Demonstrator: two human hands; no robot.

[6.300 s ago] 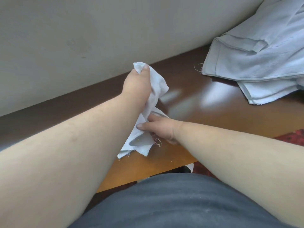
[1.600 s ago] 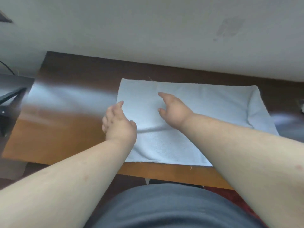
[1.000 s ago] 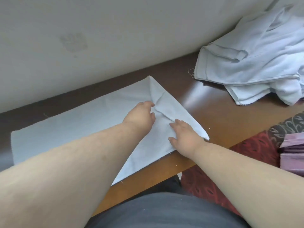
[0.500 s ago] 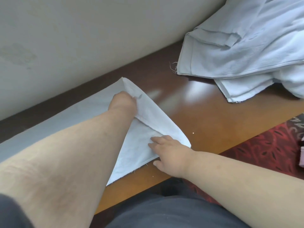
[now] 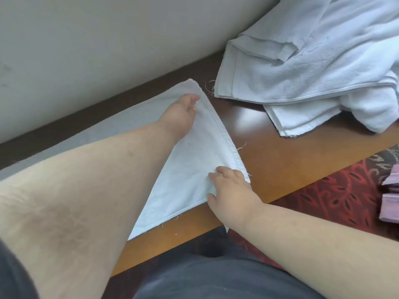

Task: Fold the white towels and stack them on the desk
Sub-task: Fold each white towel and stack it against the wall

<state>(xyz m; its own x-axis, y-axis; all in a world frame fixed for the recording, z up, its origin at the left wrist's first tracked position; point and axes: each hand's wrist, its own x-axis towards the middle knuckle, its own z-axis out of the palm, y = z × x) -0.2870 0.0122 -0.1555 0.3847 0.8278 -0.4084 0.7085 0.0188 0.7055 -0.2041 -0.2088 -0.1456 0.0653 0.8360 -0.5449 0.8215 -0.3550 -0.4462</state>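
Observation:
A white towel [image 5: 194,169] lies flat along the brown desk [image 5: 280,160], its hemmed right end facing the pile. My left hand [image 5: 179,113] rests on the towel near its far right corner, fingers pointing at the hem. My right hand [image 5: 228,186] presses its fingertips on the near right corner, thumb at the near edge. My left forearm hides most of the towel's left part. A pile of white towels [image 5: 306,67] lies loosely heaped at the desk's far right.
A pale wall [image 5: 108,50] runs right behind the desk. Red patterned carpet [image 5: 334,195] shows past the desk's front edge, with pinkish folded cloth [image 5: 390,199] at the right border. My dark-clothed lap [image 5: 194,277] fills the bottom.
The raised fold at the towel's right end has been laid flat. My left hand has let go of the cloth and now rests on it. The right hand stayed at the near corner.

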